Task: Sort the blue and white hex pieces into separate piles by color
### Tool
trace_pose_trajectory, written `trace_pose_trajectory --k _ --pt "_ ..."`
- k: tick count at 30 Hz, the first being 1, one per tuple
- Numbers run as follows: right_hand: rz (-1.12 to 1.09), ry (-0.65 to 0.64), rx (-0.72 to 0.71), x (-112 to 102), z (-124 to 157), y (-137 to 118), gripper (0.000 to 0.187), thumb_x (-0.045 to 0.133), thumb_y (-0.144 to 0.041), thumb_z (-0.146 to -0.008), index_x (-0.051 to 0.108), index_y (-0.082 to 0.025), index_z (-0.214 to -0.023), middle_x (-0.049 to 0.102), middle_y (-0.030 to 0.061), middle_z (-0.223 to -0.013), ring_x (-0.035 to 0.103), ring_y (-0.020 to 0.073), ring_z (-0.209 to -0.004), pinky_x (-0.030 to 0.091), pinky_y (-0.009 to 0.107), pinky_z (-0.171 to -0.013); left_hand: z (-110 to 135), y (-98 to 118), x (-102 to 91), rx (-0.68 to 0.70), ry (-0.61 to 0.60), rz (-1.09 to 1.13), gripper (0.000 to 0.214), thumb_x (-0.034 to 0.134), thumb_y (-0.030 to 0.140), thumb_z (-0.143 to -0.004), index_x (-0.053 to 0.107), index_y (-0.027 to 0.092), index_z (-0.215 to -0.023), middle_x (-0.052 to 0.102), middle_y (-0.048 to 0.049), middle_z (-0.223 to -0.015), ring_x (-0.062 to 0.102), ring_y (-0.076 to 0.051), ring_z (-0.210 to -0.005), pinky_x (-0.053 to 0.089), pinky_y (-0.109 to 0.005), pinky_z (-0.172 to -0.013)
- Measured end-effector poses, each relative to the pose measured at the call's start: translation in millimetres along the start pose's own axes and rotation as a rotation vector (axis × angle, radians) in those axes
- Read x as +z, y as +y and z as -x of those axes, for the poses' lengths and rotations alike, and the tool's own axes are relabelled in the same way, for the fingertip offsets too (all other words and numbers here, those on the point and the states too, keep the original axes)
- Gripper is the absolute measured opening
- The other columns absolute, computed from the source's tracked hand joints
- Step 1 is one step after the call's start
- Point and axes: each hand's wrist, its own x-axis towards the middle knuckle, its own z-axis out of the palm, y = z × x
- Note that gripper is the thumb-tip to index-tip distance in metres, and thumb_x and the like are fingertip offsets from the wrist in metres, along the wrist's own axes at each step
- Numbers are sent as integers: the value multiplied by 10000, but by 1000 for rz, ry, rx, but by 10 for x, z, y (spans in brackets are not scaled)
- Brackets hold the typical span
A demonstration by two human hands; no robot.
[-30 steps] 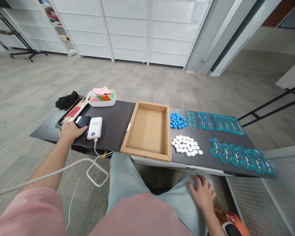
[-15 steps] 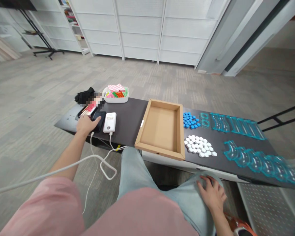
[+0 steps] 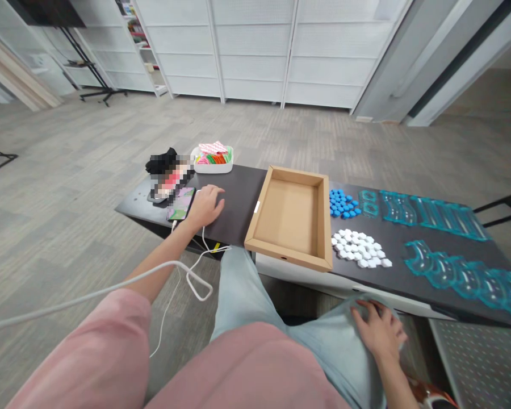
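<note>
My left hand [image 3: 206,205] is cupped over the white power bank on the left part of the black table [image 3: 235,196], hiding most of it. A phone [image 3: 181,203] with a lit screen lies just left of that hand. A white cable [image 3: 153,274] runs from under the hand and loops down off the table edge. My right hand [image 3: 381,330] rests flat on my right knee below the table, fingers spread, holding nothing.
An empty cardboard tray [image 3: 286,255] sits mid-table. To its right lie blue hexagon pieces [image 3: 343,203], white hexagon pieces [image 3: 360,249] and two rows of teal curved pieces [image 3: 426,209]. A white bowl of colourful items [image 3: 215,159] and black gloves [image 3: 162,161] stand at the far left.
My left hand has moved right, off the phone and onto the power bank; the phone screen is now lit. The camera view has swung left. My right hand stays on my knee.
</note>
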Motion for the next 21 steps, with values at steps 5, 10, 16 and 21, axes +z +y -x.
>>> trace_pose_trajectory --k 5,10,16,21 --pt "-83 39 -12 60 46 54 620 410 -619 -1036 840 -368 -1405 644 136 -1715 571 504 -1592 463 663 -1300 -408 367 637 28 -61 44 512 562 248 -1120 667 145 -1610 643 -242 -1677 629 -356 -1552 508 -525 -1324" --pt "-94 9 -36 30 89 53 671 380 -614 -1053 837 -324 -1451 608 154 -1752 564 497 -1598 454 657 -1308 -445 431 933 31 -74 67 627 533 310 -1130 592 142 -1732 536 -234 -1832 430 -388 -1765 349 -582 -1460" --pt "-44 0 -10 -142 123 -207 591 480 -526 -1101 859 -243 -1456 638 228 -1683 569 483 -1590 463 642 -1282 -411 431 884 33 -127 53 722 519 461 -1138 524 217 -1818 484 -185 -1887 372 -382 -1804 311 -609 -1464" --pt "-113 60 -119 -206 259 -299 475 570 -436 -1108 860 -235 -1426 681 237 -1633 577 491 -1537 466 638 -1263 -421 433 851 -4 -170 -16 775 411 501 -1152 463 132 -1832 385 -205 -1937 297 -339 -1835 248 -566 -1475"
